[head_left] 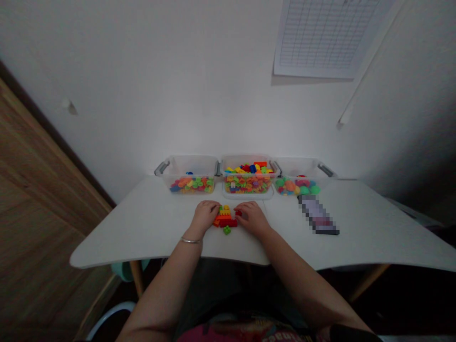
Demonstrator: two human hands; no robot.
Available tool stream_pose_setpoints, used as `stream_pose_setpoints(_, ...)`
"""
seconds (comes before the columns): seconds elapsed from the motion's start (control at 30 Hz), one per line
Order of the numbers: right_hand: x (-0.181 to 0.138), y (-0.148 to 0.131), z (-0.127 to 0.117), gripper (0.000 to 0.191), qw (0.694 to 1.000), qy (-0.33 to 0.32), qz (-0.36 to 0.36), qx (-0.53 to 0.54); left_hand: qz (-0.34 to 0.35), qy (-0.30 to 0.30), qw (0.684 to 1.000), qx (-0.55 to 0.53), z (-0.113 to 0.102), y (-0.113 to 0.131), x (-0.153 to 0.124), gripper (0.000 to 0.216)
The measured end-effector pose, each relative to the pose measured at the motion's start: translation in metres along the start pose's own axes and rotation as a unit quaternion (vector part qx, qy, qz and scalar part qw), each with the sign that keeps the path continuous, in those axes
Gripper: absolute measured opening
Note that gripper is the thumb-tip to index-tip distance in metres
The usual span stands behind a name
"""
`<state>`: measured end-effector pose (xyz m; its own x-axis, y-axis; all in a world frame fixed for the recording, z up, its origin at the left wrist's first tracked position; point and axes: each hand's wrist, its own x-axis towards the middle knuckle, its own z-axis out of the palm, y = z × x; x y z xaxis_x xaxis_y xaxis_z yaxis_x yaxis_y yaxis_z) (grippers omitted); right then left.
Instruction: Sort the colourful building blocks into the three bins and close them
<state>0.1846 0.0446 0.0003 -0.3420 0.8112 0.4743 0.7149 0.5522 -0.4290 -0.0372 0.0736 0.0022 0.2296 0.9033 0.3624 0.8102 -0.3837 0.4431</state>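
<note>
Small plastic building bricks in orange, yellow and red point(224, 215) lie together on the table in front of me, apparently joined. My left hand point(205, 216) is closed at their left side, its fingertips against them. On the other side, my right hand point(253, 218) pinches a small red building brick point(238, 213) between thumb and fingers, a little apart from the group. A loose green brick point(227, 230) lies nearer to me, touched by neither hand. The palms hide part of the fingers.
Three clear bins stand along the wall: the left bin point(171, 165) and middle bin point(248, 159) hold colourful pieces, the right bin point(302, 165) rounded ones. A phone-like device point(318, 216), pixelated, lies on the white table point(149, 228) at right. A printed sheet point(320, 40) hangs above.
</note>
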Motion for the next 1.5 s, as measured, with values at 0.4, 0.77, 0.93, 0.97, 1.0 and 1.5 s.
stream_pose_setpoints(0.4,0.0,-0.009,-0.004,0.014,0.993,0.003,0.076,-0.092,0.006,-0.003,1.0,0.004,-0.001,0.0,0.0,0.031)
stream_pose_setpoints(0.77,0.0,-0.014,-0.01,0.009,0.987,0.109,0.097,-0.062,0.01,0.002,1.0,0.004,-0.001,-0.002,0.001,0.031)
stream_pose_setpoints(0.93,0.021,-0.013,-0.032,0.011,0.953,0.301,0.042,-0.001,0.011,-0.002,1.0,0.0,-0.002,-0.004,0.0,0.031)
stream_pose_setpoints(0.97,0.028,-0.012,-0.038,0.012,0.942,0.335,0.034,0.004,0.01,-0.002,1.0,0.002,-0.003,-0.003,-0.001,0.031)
stream_pose_setpoints(1.0,0.036,-0.012,-0.044,0.013,0.93,0.365,0.033,0.009,0.008,-0.004,1.0,0.004,-0.004,-0.003,-0.001,0.03)
stream_pose_setpoints(1.5,0.117,-0.005,-0.059,0.025,0.939,0.31,0.149,-0.021,0.005,-0.008,1.0,0.01,-0.004,-0.002,-0.002,0.029)
